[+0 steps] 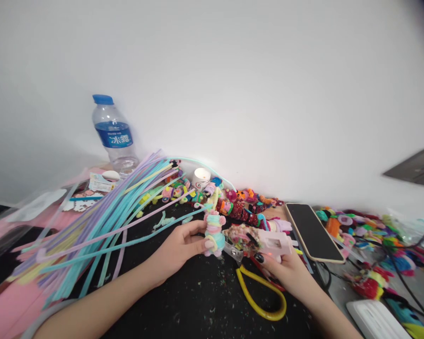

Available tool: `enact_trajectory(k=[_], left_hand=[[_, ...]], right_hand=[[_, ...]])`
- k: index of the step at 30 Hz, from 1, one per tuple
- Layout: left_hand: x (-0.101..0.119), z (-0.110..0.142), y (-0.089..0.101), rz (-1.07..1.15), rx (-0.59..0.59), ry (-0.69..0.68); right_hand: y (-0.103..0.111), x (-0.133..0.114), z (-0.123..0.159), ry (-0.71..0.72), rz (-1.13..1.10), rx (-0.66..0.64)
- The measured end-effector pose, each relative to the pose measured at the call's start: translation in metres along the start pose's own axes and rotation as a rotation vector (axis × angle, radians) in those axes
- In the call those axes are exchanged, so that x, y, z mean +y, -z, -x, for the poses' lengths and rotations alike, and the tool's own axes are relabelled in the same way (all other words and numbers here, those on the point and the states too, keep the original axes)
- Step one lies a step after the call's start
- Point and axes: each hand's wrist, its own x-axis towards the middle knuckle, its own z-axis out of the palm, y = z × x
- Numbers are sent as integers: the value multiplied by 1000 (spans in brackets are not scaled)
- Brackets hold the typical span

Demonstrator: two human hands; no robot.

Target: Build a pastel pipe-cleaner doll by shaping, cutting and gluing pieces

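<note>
At the centre of the frame, a left hand (183,247) pinches a striped pastel pipe-cleaner figure (215,233) between thumb and fingers; just right of it, a right hand (286,270) is wrapped around a pale pink tool (275,244), seemingly a glue gun, its crusted front facing the figure, though whether they touch is hard to tell. If that tip is hot, a slip could burn the left hand, and the yellow-handled scissors (268,316), lower centre, could snag the right.

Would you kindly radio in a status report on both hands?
Left hand holding fuzzy pastel figure. Right hand gripping pale pink tool. Yellow-handled scissors between the hands, partly hidden.
</note>
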Motion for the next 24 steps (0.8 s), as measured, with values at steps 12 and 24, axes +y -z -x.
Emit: enact_trajectory(k=[12, 24], left_hand=[[0, -1, -1, 25, -9, 3], [0, 0, -1, 17, 1, 7]], right_hand=[[0, -3, 0, 55, 69, 32], [0, -5, -1, 45, 95, 28]])
